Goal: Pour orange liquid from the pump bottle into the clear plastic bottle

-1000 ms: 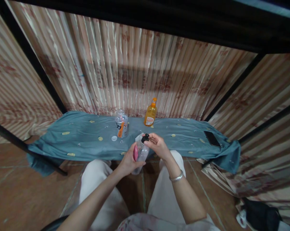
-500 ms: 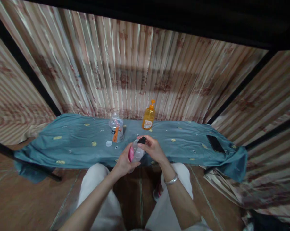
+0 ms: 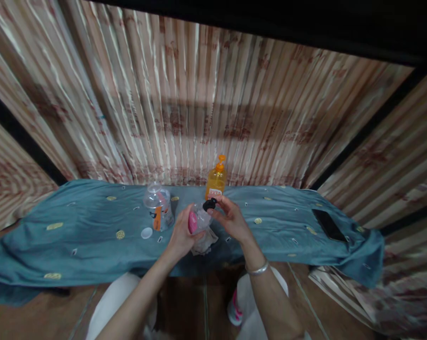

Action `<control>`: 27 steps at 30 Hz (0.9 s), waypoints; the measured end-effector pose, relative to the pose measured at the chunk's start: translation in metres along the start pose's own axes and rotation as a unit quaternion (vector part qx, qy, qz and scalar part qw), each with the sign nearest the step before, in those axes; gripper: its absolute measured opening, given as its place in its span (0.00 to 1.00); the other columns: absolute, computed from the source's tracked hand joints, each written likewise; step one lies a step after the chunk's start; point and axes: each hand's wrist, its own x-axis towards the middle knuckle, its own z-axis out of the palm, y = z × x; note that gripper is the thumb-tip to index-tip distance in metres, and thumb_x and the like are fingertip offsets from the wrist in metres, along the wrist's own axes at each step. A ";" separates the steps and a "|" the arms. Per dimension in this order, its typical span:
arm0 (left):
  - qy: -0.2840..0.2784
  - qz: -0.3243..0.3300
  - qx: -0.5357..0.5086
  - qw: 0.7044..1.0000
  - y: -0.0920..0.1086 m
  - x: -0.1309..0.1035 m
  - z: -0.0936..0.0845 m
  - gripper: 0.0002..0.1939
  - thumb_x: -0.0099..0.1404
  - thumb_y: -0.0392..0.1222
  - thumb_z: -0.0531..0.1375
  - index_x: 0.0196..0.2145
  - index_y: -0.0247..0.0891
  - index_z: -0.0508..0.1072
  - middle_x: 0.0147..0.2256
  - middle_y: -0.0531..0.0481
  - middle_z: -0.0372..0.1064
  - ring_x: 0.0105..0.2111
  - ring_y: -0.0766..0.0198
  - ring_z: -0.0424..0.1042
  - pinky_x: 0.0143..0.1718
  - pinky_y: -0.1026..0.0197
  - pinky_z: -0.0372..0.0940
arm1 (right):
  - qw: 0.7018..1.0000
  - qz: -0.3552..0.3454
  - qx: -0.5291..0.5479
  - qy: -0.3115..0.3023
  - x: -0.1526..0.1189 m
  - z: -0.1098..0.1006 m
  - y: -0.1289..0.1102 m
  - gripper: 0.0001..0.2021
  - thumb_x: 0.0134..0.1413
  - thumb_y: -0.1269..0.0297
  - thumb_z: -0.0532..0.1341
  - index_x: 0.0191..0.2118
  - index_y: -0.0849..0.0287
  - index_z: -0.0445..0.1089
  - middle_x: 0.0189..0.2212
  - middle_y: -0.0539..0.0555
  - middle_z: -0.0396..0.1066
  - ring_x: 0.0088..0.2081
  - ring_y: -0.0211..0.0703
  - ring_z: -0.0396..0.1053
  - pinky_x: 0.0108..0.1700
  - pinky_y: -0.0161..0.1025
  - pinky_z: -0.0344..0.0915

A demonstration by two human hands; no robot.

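Observation:
My left hand (image 3: 183,233) is wrapped round a clear plastic bottle (image 3: 202,218) with a pink label, tilted over the bench's front part. At the bottle's neck, the fingers of my right hand (image 3: 230,218) pinch its black cap (image 3: 209,204); whether the cap is loose from the neck I cannot tell. Below the bottle lies a crumpled pale cloth (image 3: 204,242), partly hidden. To the left stands a larger clear bottle (image 3: 165,213) with an orange label and no cap on. A white round cap (image 3: 146,233) lies flat in front of it.
An orange pump bottle (image 3: 216,182) stands behind my hands. A black phone (image 3: 329,225) lies at the right end of the bench, which a teal patterned cloth (image 3: 93,226) covers. Striped curtains (image 3: 199,94) hang behind, with dark metal posts at both sides.
My view has shifted downward and closer. The bottle is still in my hands, and my right fingers have tilted with the black cap. The crumpled cloth beneath now shows.

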 end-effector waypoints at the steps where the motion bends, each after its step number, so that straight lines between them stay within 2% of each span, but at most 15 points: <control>1: -0.001 0.001 -0.003 1.000 -0.004 0.002 0.004 0.42 0.49 0.40 0.68 0.60 0.39 0.56 0.55 0.41 0.64 0.56 0.50 0.65 0.58 0.44 0.61 | 1.000 -0.001 0.006 -0.004 0.001 -0.001 0.003 0.16 0.50 0.55 0.64 0.43 0.55 0.70 0.46 0.55 0.74 0.51 0.46 0.70 0.56 0.47 0.63; 4: 0.009 0.010 -0.010 1.000 -0.017 0.003 0.014 0.43 0.50 0.39 0.67 0.61 0.40 0.55 0.56 0.42 0.63 0.56 0.50 0.65 0.59 0.45 0.61 | 1.000 -0.005 -0.008 0.004 0.000 0.000 0.012 0.18 0.52 0.56 0.63 0.48 0.55 0.68 0.51 0.57 0.71 0.54 0.47 0.68 0.57 0.48 0.62; 7: 0.029 0.023 0.002 0.999 -0.029 -0.001 0.021 0.42 0.53 0.41 0.66 0.62 0.41 0.54 0.57 0.41 0.62 0.57 0.50 0.64 0.59 0.43 0.60 | 0.994 0.003 -0.098 0.047 -0.004 0.004 0.015 0.27 0.48 0.54 0.67 0.53 0.55 0.64 0.52 0.58 0.70 0.54 0.48 0.67 0.56 0.49 0.63; 9: 0.033 0.028 0.025 0.999 -0.035 -0.004 0.023 0.41 0.54 0.42 0.65 0.62 0.41 0.53 0.57 0.41 0.62 0.57 0.49 0.63 0.58 0.43 0.60 | 0.984 0.025 -0.163 0.072 -0.006 0.008 0.015 0.27 0.45 0.52 0.69 0.50 0.55 0.66 0.49 0.58 0.72 0.51 0.50 0.69 0.54 0.49 0.64; 11: 0.034 0.035 0.060 0.997 -0.038 -0.005 0.023 0.39 0.56 0.44 0.63 0.62 0.39 0.54 0.56 0.40 0.62 0.56 0.48 0.63 0.58 0.43 0.59 | 0.977 0.043 -0.193 0.079 -0.007 0.010 0.015 0.22 0.45 0.50 0.68 0.44 0.56 0.69 0.46 0.57 0.73 0.48 0.50 0.71 0.52 0.49 0.65; 13: 0.038 0.045 0.094 0.994 -0.040 -0.005 0.023 0.37 0.57 0.46 0.61 0.62 0.38 0.55 0.55 0.39 0.63 0.55 0.47 0.63 0.57 0.43 0.59 | 0.978 0.051 -0.192 0.068 -0.006 0.011 0.015 0.18 0.48 0.51 0.67 0.41 0.56 0.70 0.44 0.56 0.75 0.45 0.49 0.72 0.50 0.47 0.66; 17: 0.044 0.058 0.123 0.990 -0.044 0.000 0.024 0.35 0.60 0.50 0.57 0.62 0.36 0.56 0.55 0.38 0.63 0.54 0.46 0.63 0.57 0.44 0.56 | 0.986 0.054 -0.157 0.035 -0.006 0.005 0.021 0.16 0.51 0.54 0.65 0.43 0.55 0.72 0.38 0.52 0.77 0.40 0.45 0.73 0.47 0.43 0.68; 22: 0.046 0.090 0.149 0.984 -0.045 0.004 0.029 0.34 0.62 0.54 0.54 0.61 0.33 0.58 0.52 0.37 0.65 0.52 0.47 0.64 0.56 0.46 0.55 | 0.991 0.043 -0.124 0.007 -0.009 -0.007 0.026 0.14 0.51 0.59 0.65 0.44 0.53 0.74 0.40 0.51 0.77 0.40 0.42 0.72 0.45 0.41 0.68; 24: 0.042 0.099 0.152 0.982 -0.043 0.004 0.031 0.33 0.63 0.54 0.52 0.61 0.33 0.59 0.52 0.37 0.65 0.52 0.47 0.63 0.56 0.46 0.55 | 0.991 0.045 -0.125 -0.001 -0.011 -0.011 0.025 0.15 0.51 0.60 0.65 0.46 0.53 0.73 0.41 0.52 0.76 0.41 0.43 0.72 0.45 0.41 0.68; 27: 0.046 0.102 0.152 0.982 -0.042 0.004 0.033 0.34 0.63 0.56 0.50 0.61 0.32 0.59 0.52 0.36 0.65 0.52 0.46 0.64 0.57 0.45 0.54 | 0.983 0.070 -0.167 0.011 -0.014 -0.014 0.021 0.23 0.50 0.56 0.66 0.53 0.54 0.69 0.45 0.54 0.75 0.41 0.44 0.72 0.43 0.41 0.69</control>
